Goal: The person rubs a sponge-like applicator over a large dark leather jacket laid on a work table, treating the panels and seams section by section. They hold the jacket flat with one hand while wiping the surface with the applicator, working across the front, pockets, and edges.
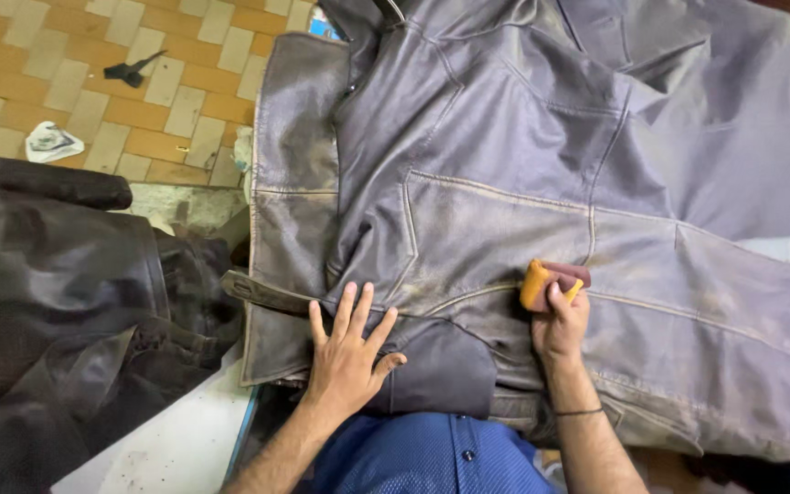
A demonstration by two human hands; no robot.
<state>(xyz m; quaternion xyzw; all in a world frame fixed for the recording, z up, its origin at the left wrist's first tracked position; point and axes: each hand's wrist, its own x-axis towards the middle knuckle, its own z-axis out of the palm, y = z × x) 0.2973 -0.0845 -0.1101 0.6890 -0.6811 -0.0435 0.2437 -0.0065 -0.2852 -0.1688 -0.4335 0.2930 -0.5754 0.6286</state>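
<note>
Flat: left hand (347, 352) on jacket (505, 183), rt hand (560, 325) w/ sponge (550, 282).

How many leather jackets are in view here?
2. A grey-brown jacket lies spread under both hands: the left hand flat on it, the right hand pressing a sponge. A darker jacket lies heaped at left. More may be hidden beneath.

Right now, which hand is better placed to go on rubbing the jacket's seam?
Right, probably. The right hand already grips the yellow-and-maroon sponge against the grey leather jacket, right at a seam. The left hand lies flat, fingers spread, pinning the leather down and holding nothing.
</note>
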